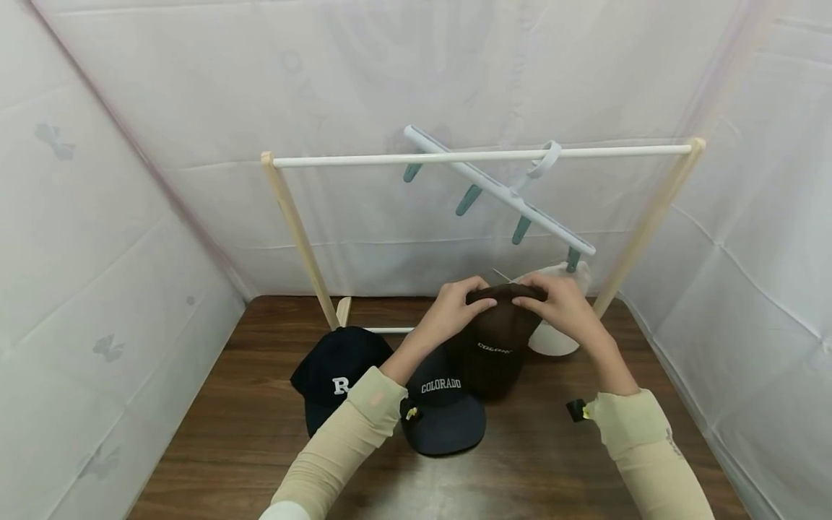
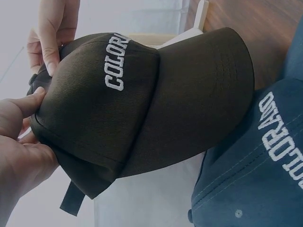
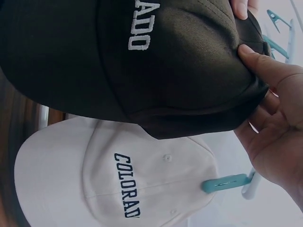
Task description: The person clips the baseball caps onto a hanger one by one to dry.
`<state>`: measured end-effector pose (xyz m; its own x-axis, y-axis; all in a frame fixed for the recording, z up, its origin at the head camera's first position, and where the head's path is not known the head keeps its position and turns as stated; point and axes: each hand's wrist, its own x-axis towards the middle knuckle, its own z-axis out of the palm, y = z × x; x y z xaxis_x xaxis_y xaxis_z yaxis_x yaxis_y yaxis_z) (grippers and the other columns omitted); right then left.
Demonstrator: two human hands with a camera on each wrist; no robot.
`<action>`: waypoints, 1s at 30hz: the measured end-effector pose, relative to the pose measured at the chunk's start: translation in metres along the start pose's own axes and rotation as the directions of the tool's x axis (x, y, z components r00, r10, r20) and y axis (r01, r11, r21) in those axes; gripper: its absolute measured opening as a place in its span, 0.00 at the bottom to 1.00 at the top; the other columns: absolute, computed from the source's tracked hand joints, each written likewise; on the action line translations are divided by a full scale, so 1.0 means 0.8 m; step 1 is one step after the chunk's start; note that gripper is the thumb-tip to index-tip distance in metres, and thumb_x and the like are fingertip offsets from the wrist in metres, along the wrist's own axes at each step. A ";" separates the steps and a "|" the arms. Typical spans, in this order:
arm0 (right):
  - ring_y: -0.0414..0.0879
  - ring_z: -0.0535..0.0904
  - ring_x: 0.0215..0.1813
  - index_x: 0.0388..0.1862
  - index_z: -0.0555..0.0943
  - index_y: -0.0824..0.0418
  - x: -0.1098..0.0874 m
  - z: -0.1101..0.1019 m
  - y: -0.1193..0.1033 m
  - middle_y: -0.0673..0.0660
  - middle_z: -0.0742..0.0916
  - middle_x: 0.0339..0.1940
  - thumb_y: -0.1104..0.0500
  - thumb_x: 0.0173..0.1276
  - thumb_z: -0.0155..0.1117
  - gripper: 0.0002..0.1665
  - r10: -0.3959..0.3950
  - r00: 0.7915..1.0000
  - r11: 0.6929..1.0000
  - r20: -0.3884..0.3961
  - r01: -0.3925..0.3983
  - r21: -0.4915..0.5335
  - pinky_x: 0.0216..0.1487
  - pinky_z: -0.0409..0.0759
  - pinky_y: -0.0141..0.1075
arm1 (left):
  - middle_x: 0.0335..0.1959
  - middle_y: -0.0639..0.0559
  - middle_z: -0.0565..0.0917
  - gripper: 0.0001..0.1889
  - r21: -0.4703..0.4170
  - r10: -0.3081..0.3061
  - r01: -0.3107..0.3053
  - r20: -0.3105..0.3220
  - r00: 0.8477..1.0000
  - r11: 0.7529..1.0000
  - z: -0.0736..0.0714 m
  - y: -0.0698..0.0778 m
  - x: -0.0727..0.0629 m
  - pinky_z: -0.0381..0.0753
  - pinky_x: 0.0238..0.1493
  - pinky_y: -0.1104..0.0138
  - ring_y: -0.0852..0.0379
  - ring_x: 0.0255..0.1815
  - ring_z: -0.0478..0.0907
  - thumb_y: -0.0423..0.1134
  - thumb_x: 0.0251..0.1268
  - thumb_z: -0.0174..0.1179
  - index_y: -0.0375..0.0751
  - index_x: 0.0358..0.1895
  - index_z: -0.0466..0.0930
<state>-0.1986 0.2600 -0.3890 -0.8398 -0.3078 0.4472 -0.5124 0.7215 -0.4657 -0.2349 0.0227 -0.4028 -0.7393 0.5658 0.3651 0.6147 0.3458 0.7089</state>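
Both hands hold a dark brown baseball cap (image 1: 503,332) by the top of its crown, with the brim hanging down. My left hand (image 1: 453,312) pinches one side of the crown, thumb in front and fingers behind. On the other side, my right hand (image 1: 560,305) pinches it the same way. White COLORADO lettering shows on the cap's front (image 2: 94,94). Just behind and to the right, a white cap (image 3: 142,175) hangs from a teal clip (image 3: 227,183) of the hanger (image 1: 500,189). Three more clips on the hanger hold nothing.
The hanger hooks over a white rail (image 1: 416,159) with wooden posts. On the brown table (image 1: 520,469) lie a black cap (image 1: 347,368) with an R and a dark blue COLORADO cap (image 1: 444,412). Pale cloth walls (image 1: 364,72) enclose the back and sides.
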 end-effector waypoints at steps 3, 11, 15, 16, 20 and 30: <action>0.49 0.86 0.43 0.45 0.87 0.58 0.003 -0.001 0.000 0.54 0.91 0.42 0.61 0.65 0.75 0.11 -0.006 1.000 1.000 -0.015 0.006 0.001 0.42 0.81 0.45 | 0.40 0.54 0.85 0.07 0.011 -0.002 0.002 -0.009 1.000 1.000 -0.002 0.001 0.002 0.72 0.35 0.69 0.59 0.29 0.73 0.43 0.72 0.64 0.46 0.46 0.83; 0.48 0.86 0.43 0.42 0.87 0.56 0.003 0.005 0.001 0.52 0.91 0.40 0.60 0.66 0.75 0.07 0.023 0.999 0.999 -0.045 -0.021 0.037 0.43 0.80 0.46 | 0.41 0.53 0.85 0.08 0.032 -0.025 0.024 0.012 1.000 0.999 -0.008 0.003 0.005 0.73 0.34 0.69 0.60 0.32 0.76 0.43 0.72 0.64 0.45 0.47 0.83; 0.47 0.85 0.41 0.43 0.86 0.56 0.003 0.007 -0.001 0.52 0.90 0.40 0.57 0.68 0.74 0.07 0.050 0.998 0.997 -0.048 -0.047 0.054 0.42 0.80 0.45 | 0.38 0.54 0.84 0.08 0.040 -0.039 0.038 0.014 0.999 0.998 -0.010 0.002 0.005 0.72 0.33 0.69 0.59 0.30 0.75 0.44 0.73 0.63 0.46 0.47 0.82; 0.47 0.85 0.41 0.43 0.86 0.56 0.003 0.007 -0.002 0.52 0.90 0.40 0.57 0.68 0.73 0.07 0.054 0.997 0.997 -0.048 -0.051 0.059 0.41 0.80 0.44 | 0.38 0.54 0.84 0.07 0.039 -0.040 0.039 0.013 0.999 0.998 -0.010 0.001 0.006 0.72 0.33 0.69 0.59 0.31 0.75 0.44 0.74 0.63 0.46 0.46 0.82; 0.48 0.85 0.41 0.43 0.87 0.55 0.006 0.008 -0.005 0.52 0.90 0.40 0.56 0.68 0.74 0.08 0.057 0.997 0.997 -0.058 -0.054 0.056 0.41 0.80 0.44 | 0.39 0.54 0.84 0.09 0.019 -0.038 0.037 0.010 0.999 0.999 -0.010 0.000 0.006 0.74 0.35 0.68 0.60 0.33 0.77 0.47 0.76 0.60 0.46 0.46 0.82; 0.49 0.86 0.42 0.44 0.87 0.55 0.011 0.008 -0.010 0.53 0.91 0.42 0.56 0.66 0.75 0.10 0.084 0.994 0.994 -0.071 -0.079 0.077 0.42 0.80 0.45 | 0.41 0.54 0.85 0.10 -0.018 -0.033 0.032 -0.015 0.999 0.999 -0.010 0.002 0.009 0.75 0.40 0.67 0.60 0.39 0.79 0.47 0.77 0.58 0.45 0.46 0.83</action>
<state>-0.2031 0.2478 -0.3865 -0.8650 -0.2013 0.4595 -0.4571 0.6936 -0.5567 -0.2416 0.0212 -0.3939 -0.7631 0.5428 0.3510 0.5855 0.3506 0.7309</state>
